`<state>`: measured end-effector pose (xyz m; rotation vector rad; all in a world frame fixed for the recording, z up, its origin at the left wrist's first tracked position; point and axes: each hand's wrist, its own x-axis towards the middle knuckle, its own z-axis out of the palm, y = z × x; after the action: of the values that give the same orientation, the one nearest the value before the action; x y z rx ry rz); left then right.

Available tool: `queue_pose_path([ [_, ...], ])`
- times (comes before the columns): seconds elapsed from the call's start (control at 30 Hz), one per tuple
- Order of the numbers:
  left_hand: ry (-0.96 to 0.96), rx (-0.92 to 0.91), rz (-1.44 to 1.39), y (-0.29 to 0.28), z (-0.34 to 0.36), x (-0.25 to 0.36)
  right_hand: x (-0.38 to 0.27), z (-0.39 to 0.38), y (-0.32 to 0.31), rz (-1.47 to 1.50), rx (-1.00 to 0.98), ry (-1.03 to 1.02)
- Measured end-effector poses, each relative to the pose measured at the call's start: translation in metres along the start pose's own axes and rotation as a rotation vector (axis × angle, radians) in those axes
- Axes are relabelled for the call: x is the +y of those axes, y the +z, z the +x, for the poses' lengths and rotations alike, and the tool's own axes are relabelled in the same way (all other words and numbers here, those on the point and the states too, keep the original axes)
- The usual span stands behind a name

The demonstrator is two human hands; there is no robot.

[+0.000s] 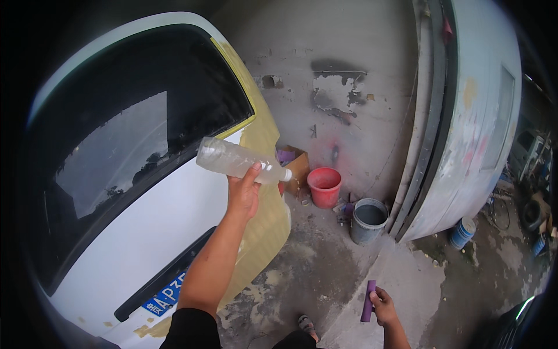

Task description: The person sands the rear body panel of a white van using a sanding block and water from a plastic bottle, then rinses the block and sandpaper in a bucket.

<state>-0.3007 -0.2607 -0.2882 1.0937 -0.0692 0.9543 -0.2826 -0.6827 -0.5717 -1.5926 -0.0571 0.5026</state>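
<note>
Nearest the camera, the left hand (244, 195) grasps a clear, ribbed plastic bottle with a white cap (229, 160), thumb laid along the near side and the other fingers wrapped beneath, partly hidden; the bottle slants in mid-air, base up and to the left, capped end lower and to the right. The grip sits toward the capped end, probably because the body narrows there. Lower and to the right, the right hand (383, 307) pinches a dark purple oblong strip (368, 301) by one long edge, thumb in front; held upright and well apart from the bottle, it presumably keeps its broad face free. Beyond the left hand stands a white vehicle tailgate (145, 224), its corner coated in yellowish matt material (256, 244), likely a filler or primer layer. Farther off, a red plastic bucket (324, 195) and a grey bucket with dark contents (369, 224) stand near a brown cardboard box (299, 168), perhaps set toward the patchy grey wall (343, 35) to leave floor beside the vehicle for standing.
</note>
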Motion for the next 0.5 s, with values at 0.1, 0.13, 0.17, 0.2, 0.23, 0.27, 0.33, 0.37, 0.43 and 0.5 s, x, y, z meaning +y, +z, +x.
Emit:
queue_pose_path([
  [0.1, 0.157, -0.024, 0.172, -0.014, 0.058, 0.002, -0.026, 0.090, 0.047, -0.009, -0.142, -0.153],
  [0.13, 0.180, -0.027, 0.275, -0.021, 0.074, 0.002, -0.045, 0.116, 0.065, -0.010, -0.189, -0.177],
  [0.17, 0.204, -0.032, 0.376, -0.027, 0.089, 0.002, -0.058, 0.139, 0.081, -0.012, -0.233, -0.202],
  [0.2, 0.237, -0.044, 0.463, -0.027, 0.111, 0.004, -0.068, 0.171, 0.093, -0.085, -0.195, -0.279],
  [0.23, 0.248, -0.037, 0.484, -0.028, 0.127, 0.002, -0.068, 0.201, 0.106, -0.156, -0.165, -0.331],
  [0.27, 0.259, -0.030, 0.504, -0.029, 0.144, 0.001, -0.070, 0.226, 0.115, -0.228, -0.132, -0.385],
  [0.33, 0.282, -0.023, 0.556, -0.038, 0.177, 0.001, -0.112, 0.260, 0.145, -0.364, -0.163, -0.426],
  [0.37, 0.303, -0.028, 0.569, -0.040, 0.196, 0.002, -0.135, 0.275, 0.162, -0.382, -0.172, -0.468],
  [0.43, 0.353, -0.019, 0.595, -0.042, 0.228, 0.009, -0.178, 0.305, 0.192, -0.412, -0.173, -0.583],
  [0.5, 0.398, -0.004, 0.648, -0.037, 0.257, 0.016, -0.228, 0.336, 0.219, -0.444, -0.155, -0.677],
])
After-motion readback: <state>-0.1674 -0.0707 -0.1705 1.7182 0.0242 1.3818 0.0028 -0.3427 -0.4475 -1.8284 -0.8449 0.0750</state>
